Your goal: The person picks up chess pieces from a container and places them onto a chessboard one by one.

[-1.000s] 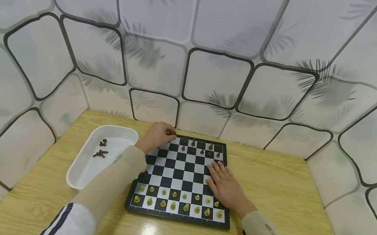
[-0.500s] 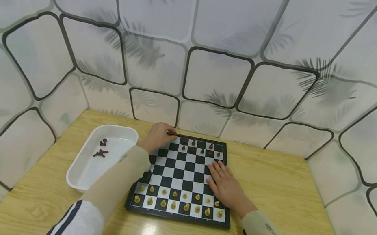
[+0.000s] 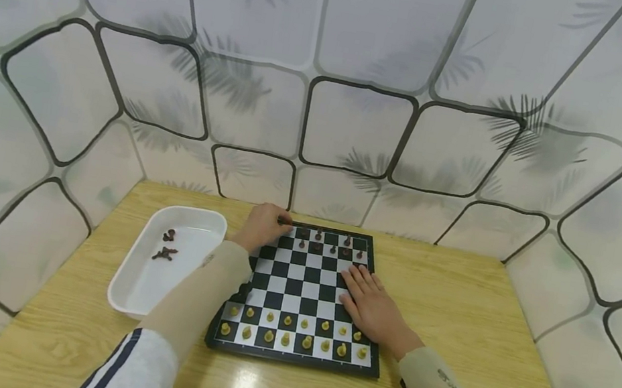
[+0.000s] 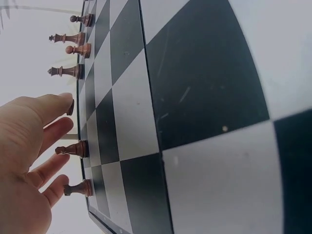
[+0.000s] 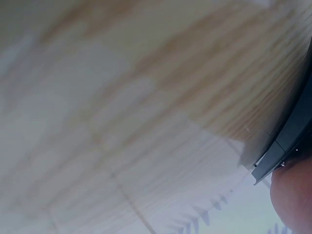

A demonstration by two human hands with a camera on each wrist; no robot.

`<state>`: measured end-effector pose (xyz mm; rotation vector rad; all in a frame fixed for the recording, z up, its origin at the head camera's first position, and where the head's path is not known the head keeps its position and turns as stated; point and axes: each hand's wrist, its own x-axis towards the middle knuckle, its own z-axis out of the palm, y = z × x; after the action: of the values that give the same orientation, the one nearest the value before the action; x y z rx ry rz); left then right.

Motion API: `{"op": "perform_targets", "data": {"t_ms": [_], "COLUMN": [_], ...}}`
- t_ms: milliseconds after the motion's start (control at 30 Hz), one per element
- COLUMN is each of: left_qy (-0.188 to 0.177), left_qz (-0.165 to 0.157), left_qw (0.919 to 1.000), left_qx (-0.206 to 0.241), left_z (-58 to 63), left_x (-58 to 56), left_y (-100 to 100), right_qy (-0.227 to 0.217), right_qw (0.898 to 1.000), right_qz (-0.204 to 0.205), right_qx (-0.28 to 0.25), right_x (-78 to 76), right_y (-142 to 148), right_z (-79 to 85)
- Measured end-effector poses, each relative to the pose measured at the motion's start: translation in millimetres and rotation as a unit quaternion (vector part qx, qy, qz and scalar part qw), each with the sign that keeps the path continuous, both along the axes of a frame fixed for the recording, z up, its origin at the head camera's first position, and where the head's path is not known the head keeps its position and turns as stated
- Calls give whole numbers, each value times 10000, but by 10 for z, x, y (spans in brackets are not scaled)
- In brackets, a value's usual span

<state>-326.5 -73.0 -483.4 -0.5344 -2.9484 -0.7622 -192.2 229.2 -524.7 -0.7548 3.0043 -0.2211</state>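
Along the chessboard's far edge (image 3: 335, 232), the left hand (image 3: 263, 226) pinches a dark chess piece (image 4: 70, 108), while the right hand (image 3: 374, 304) rests straight-fingered across the board's right side.

Booth-like nook: leaf-patterned walls (image 3: 358, 130) round wood-grain table (image 3: 441, 296), three sides.

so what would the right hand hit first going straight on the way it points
Probably the nearer row of brown chess pieces, just ahead of the right hand, though its height is unclear.
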Motion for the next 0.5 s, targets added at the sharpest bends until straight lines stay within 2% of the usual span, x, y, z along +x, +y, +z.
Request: {"op": "perform_targets", "data": {"t_ms": [233, 500], "left_qy": [-81, 111], "left_qz": [34, -24], "left_qw": [9999, 9997], "left_qx": [-113, -221], "left_z": [-15, -46], "left_x": [-4, -14], "left_y": [23, 19], "right_qy": [-109, -29], "right_qw": [9999, 10000], "right_qz": [-24, 6], "right_qx": [66, 28], "right_x": [3, -2], "right_y": [-4, 1], "right_z": [17, 10]}}
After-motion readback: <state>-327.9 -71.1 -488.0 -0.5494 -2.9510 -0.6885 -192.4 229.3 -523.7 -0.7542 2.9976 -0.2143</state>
